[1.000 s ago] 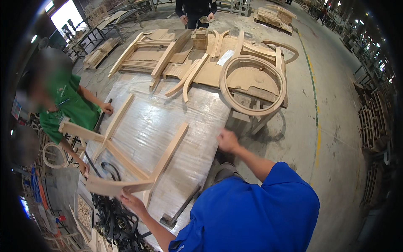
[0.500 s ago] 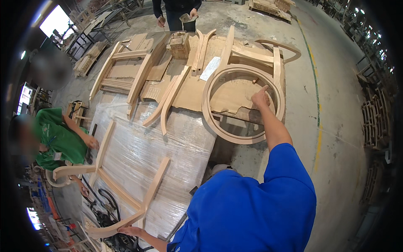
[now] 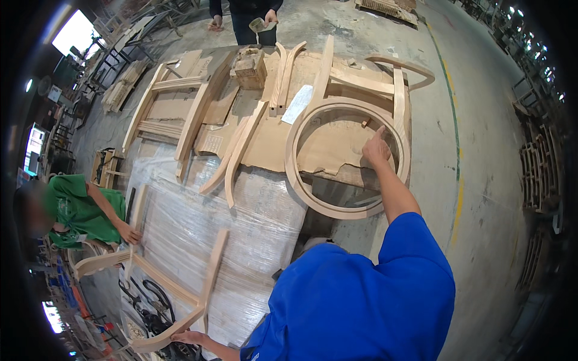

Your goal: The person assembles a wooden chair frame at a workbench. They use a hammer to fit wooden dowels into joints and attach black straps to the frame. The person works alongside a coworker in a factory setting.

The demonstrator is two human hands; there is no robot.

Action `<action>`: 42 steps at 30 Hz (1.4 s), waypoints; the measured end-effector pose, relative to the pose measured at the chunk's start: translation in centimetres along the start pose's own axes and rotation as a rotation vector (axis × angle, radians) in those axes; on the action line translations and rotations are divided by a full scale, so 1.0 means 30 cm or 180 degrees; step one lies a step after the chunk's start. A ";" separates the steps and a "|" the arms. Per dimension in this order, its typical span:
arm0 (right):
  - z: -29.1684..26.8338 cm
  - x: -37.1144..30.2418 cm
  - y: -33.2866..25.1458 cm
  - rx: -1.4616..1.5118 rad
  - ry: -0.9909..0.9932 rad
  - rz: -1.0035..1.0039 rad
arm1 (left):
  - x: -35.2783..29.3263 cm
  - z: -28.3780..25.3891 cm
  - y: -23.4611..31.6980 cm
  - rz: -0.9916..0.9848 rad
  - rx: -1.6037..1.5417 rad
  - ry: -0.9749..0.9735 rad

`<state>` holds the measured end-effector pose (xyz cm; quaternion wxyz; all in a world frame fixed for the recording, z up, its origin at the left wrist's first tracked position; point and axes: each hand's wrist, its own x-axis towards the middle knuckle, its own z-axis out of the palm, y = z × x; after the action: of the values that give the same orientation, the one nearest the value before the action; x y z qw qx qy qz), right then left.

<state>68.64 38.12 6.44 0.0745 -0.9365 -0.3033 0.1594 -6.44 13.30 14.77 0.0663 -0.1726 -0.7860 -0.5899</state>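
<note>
My left hand (image 3: pixel 188 338) is closed on the curved lower end of a pale wooden chair frame (image 3: pixel 165 280), which lies over a plastic-wrapped surface (image 3: pixel 259 225). At the frame's far side, a co-worker in green has a hand (image 3: pixel 130 233) on its upright. My right arm reaches over a round wooden ring (image 3: pixel 293 162) on the right. Inside that ring is my right hand (image 3: pixel 377 150), its index finger stretched out beside a small wooden block (image 3: pixel 365 122) and the other fingers curled. I see nothing held in it.
Curved wooden pieces (image 3: pixel 239 144) and another frame (image 3: pixel 192 123) lie on cardboard (image 3: pixel 262 144). A worn wooden block (image 3: pixel 248 69) stands farther back, near a person in dark clothes (image 3: pixel 247 18). Black hoses (image 3: pixel 155 307) lie beside my left hand. Pallets (image 3: pixel 539 171) stand far right.
The chair frame in my left hand has shifted slightly toward the lower left. The co-worker's hand has come down onto its upright. My right hand stays inside the ring.
</note>
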 end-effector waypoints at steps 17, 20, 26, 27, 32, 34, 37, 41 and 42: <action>0.106 -0.019 -0.122 0.1100 0.0197 -0.1553 | 0.031 0.302 0.023 0.1089 0.0447 -0.1146; 0.247 -0.194 -0.212 0.1733 -0.0060 -0.2187 | 0.038 0.236 -0.023 0.1002 0.1445 -0.1571; 0.308 -0.584 -0.408 0.1612 -0.0992 -0.3157 | -0.153 0.094 -0.098 0.0858 0.1978 -0.1669; 0.309 -0.618 -0.418 0.1489 -0.1073 -0.3328 | -0.187 0.050 -0.113 0.0735 0.2170 -0.1768; 0.290 -0.701 -0.431 0.1225 -0.1074 -0.3632 | -0.315 -0.194 -0.182 0.0515 0.3495 -0.1310; 0.289 -0.704 -0.404 0.1077 -0.1074 -0.3444 | -0.331 -0.291 -0.211 0.0201 0.3915 -0.1067; 0.284 -0.710 -0.354 0.0991 -0.0948 -0.3476 | -0.317 -0.368 -0.239 -0.0516 0.3865 -0.0810; 0.309 -0.764 -0.298 0.0991 -0.0938 -0.3456 | -0.256 -0.433 -0.283 -0.0508 0.4103 -0.1021; 0.310 -0.788 -0.290 0.0975 -0.0962 -0.3451 | -0.230 -0.448 -0.297 -0.0515 0.4131 -0.1067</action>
<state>42.63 31.54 5.76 0.2360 -0.5929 -0.7201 0.2724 -4.45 -2.97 8.56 -0.0107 -0.1277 -0.9912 0.0334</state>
